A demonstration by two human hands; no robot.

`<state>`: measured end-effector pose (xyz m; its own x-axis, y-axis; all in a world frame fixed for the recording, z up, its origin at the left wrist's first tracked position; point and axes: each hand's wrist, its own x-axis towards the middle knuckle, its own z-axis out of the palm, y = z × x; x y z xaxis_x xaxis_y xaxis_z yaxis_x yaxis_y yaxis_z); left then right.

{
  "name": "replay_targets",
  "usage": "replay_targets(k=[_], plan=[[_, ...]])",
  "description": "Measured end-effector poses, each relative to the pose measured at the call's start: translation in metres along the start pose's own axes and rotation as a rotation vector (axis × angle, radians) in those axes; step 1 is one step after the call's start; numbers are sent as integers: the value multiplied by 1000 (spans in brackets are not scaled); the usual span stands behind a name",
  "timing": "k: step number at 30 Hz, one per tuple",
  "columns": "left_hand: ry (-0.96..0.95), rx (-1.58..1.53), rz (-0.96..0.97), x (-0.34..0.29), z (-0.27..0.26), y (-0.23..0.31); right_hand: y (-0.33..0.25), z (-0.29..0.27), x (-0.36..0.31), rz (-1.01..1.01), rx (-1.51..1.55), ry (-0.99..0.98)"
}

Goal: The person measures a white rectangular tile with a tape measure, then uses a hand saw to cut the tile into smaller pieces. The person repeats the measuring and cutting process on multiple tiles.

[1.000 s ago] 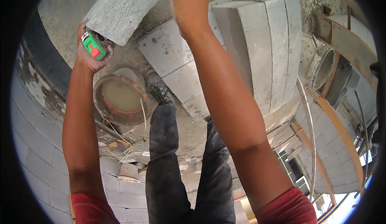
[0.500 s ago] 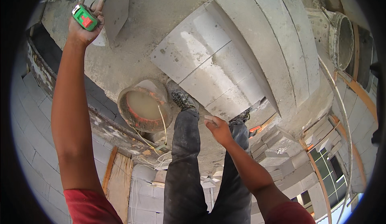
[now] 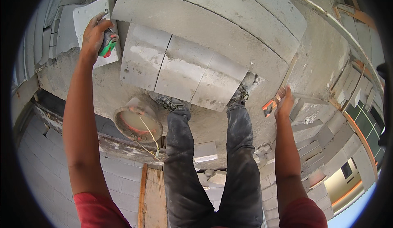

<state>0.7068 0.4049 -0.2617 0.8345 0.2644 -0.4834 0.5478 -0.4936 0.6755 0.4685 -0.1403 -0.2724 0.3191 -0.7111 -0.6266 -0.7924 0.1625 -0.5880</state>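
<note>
My left hand is closed around a green and red tape measure. It is over a pale grey block at the far left, with the fingertips near the block's top; whether they touch it is unclear. Out to the right, my right hand is raised, with its fingers apart and nothing visible in them. An orange-handled tool, looking like a handsaw, shows just beside and behind that hand. In front of my feet lies a row of grey blocks, with damp-looking patches on top.
A bucket of cloudy water, with a cord over its rim, stands left of my left shoe. Long curved-looking slabs lie beyond the blocks. Stacked blocks are at the right, and a wooden board is at lower left.
The view has turned and shifted left. My left hand has turned over with the tape measure, from palm up to back of hand showing. My right hand has moved out from between my legs to the right.
</note>
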Motion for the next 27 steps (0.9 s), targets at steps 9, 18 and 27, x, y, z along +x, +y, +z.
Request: replay_targets(k=[9, 18, 27], plan=[[50, 383, -181, 32, 55, 23, -19, 54, 47, 79, 229, -206], [83, 316, -175, 8, 34, -31, 5, 42, 2, 296, 442, -230], [-131, -252, -525, -18, 30, -3, 15, 36, 51, 579, 571, -619]])
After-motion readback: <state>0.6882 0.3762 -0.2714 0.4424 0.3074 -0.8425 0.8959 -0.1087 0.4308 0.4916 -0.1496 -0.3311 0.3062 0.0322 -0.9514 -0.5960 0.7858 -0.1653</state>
